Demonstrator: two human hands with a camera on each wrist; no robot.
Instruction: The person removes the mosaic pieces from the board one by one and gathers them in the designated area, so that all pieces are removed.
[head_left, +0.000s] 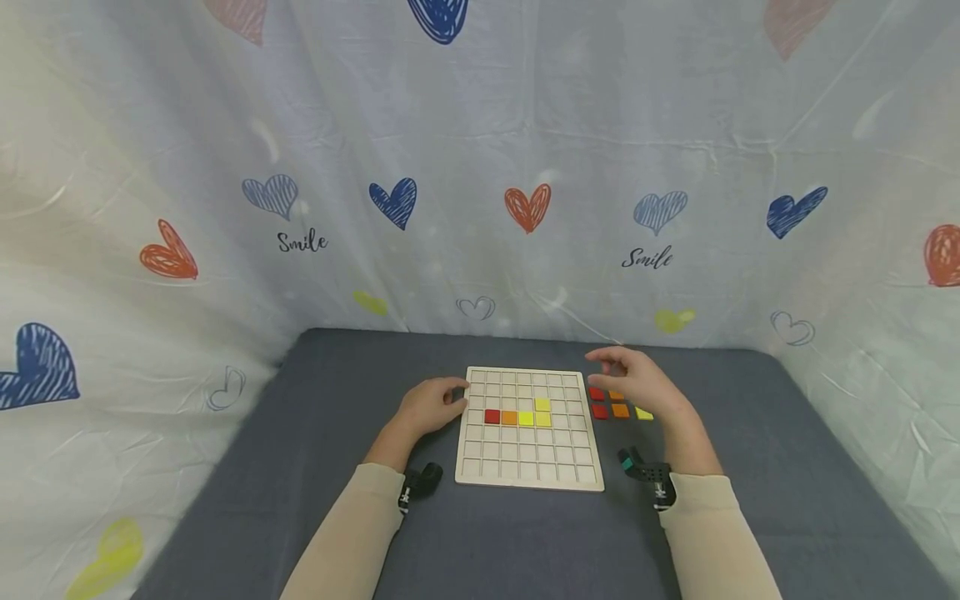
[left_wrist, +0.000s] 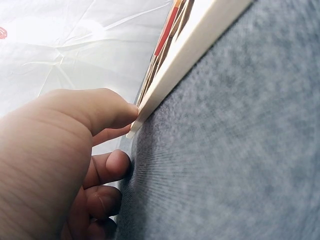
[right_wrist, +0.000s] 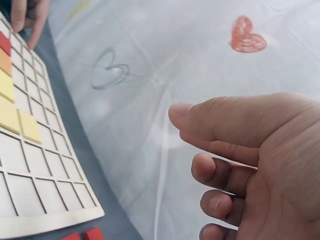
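A pale wooden grid board lies flat on the table. One row of it holds a red tile, an orange tile and two yellow tiles; one more yellow tile sits in the cell above the rightmost one. My left hand touches the board's left edge with thumb and forefinger, as the left wrist view shows close up. Above the loose tiles right of the board hovers my right hand, fingers loosely bent, with nothing visible between thumb and forefinger.
Loose red tiles, orange tiles and a yellow tile lie beside the board's right edge, partly under the right hand. A dark grey cloth covers the table. Behind hangs a white curtain printed with hearts.
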